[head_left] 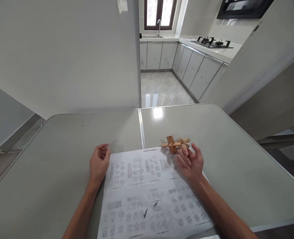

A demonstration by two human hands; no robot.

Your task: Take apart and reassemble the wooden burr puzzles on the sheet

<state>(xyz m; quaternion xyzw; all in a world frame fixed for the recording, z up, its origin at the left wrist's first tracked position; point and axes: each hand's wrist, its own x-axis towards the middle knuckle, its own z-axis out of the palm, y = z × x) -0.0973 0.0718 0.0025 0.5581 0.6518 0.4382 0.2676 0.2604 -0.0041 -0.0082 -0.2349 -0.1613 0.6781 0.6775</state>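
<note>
A small wooden interlocking puzzle (175, 144) of crossed sticks sits at the far edge of a printed instruction sheet (152, 196) on the grey table (62, 149). My right hand (190, 161) lies palm up just behind it, fingers spread, fingertips touching or nearly touching the puzzle. Resting on the table at the sheet's left edge, my left hand (99, 162) has its fingers loosely curled with nothing in them.
A seam (141, 129) splits the table down the middle. Beyond the far edge a doorway opens into a kitchen with white cabinets (194, 66), a gas hob (213, 42) and a sink tap (159, 26). A white wall (62, 56) stands at left.
</note>
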